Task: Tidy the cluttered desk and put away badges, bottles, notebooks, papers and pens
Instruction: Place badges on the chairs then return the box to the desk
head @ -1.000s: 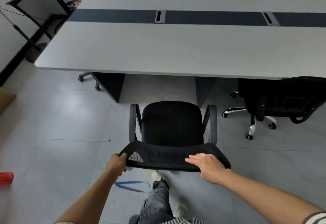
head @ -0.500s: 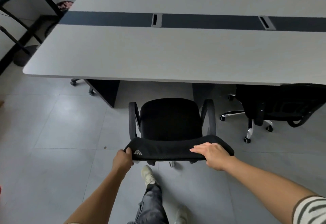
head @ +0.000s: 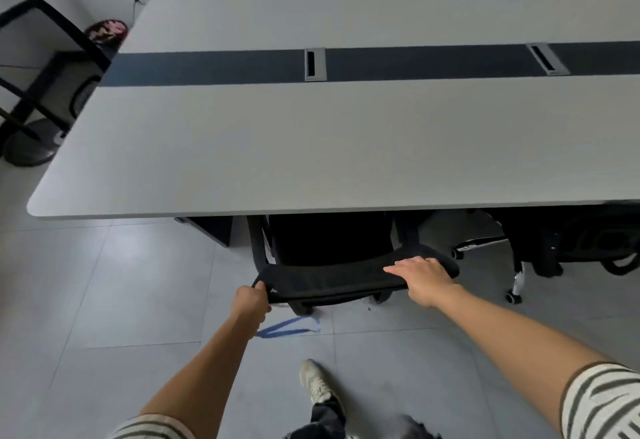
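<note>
A black mesh office chair (head: pixel 329 248) stands pushed partly under the long grey desk (head: pixel 311 148), its seat half hidden by the desk edge. My left hand (head: pixel 250 303) grips the left end of the chair's backrest top. My right hand (head: pixel 420 277) holds the right end, fingers laid over the top with the thumb underneath. A blue lanyard (head: pixel 289 328) lies on the floor tiles just behind the chair. No bottles, notebooks, papers or pens show on the desk top.
A second black swivel chair (head: pixel 561 244) sits under the desk to the right. Another chair frame (head: pixel 45 68) and a round stand base (head: pixel 27 148) stand at the desk's left end. Two chair backs show beyond the far edge. My shoe (head: pixel 317 383) is on the tiles.
The chair has rolled forward until its seat is under the desk edge, both hands still on the backrest. I have stepped closer, and the blue lanyard is in view again.
</note>
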The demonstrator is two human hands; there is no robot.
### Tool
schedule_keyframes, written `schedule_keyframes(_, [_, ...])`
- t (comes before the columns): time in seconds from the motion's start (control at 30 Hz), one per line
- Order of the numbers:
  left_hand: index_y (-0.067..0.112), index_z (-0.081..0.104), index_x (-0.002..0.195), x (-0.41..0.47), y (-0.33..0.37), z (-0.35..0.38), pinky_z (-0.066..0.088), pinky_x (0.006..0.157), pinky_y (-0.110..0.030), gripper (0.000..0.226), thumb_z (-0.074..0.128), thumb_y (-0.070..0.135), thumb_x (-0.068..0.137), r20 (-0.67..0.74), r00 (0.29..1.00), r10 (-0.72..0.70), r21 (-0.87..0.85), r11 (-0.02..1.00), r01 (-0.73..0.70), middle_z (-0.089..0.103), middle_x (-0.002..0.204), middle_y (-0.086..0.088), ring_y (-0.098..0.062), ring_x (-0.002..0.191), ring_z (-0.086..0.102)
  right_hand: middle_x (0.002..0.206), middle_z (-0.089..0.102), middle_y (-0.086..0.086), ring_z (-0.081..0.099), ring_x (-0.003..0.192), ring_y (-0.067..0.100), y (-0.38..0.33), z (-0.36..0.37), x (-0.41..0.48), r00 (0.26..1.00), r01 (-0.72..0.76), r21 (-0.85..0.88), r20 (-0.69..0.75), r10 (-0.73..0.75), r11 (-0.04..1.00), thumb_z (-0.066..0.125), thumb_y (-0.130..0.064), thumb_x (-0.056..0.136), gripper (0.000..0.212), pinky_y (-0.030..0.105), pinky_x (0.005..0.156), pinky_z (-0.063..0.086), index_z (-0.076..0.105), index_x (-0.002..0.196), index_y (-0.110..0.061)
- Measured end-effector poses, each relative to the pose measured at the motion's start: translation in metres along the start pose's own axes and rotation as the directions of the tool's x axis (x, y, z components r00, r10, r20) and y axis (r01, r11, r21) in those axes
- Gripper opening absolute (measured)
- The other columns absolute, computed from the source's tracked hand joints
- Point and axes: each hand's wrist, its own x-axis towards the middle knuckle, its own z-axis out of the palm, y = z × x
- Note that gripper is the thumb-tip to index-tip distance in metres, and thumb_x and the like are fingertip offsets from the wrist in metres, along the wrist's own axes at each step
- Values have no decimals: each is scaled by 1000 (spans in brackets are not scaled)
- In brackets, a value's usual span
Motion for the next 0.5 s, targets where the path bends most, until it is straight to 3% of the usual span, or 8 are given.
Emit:
schedule_keyframes(0.17, [1, 46, 74, 27, 46, -46, 20, 36, -12, 23, 42, 9, 95, 6, 998, -62, -220, 973, 61, 51, 62, -16, -14, 34, 32, 149, 42, -4, 39, 133, 25, -36, -30, 47, 1000, 10, -2, -13, -10, 1000, 43, -4, 92, 69, 45, 105, 35, 30, 150, -38])
schedule_keyframes(0.37, [0, 46, 85, 50, 57, -76, 25, 36, -11, 12, 43, 5, 95, 27, 995, -101, -311, 945, 104, 52, 73, -19, -17, 49, 31, 149, 41, -2, 39, 133, 26, -56, -59, 92, 998, 56, -44, 13, -56, 997, 45, -7, 92, 67, 46, 104, 35, 30, 150, -38])
schedule_keyframes(0.5, [-4, 47, 84, 56, 65, -98, 30, 41, -16, 12, 41, 0, 94, 7, 990, -140, -326, 936, 135, 48, 65, -15, -16, 37, 33, 152, 35, 0, 34, 136, 28, -70, -78, 112, 982, 143, -59, 136, -134, 988, 48, -11, 88, 72, 47, 108, 32, 24, 152, -33])
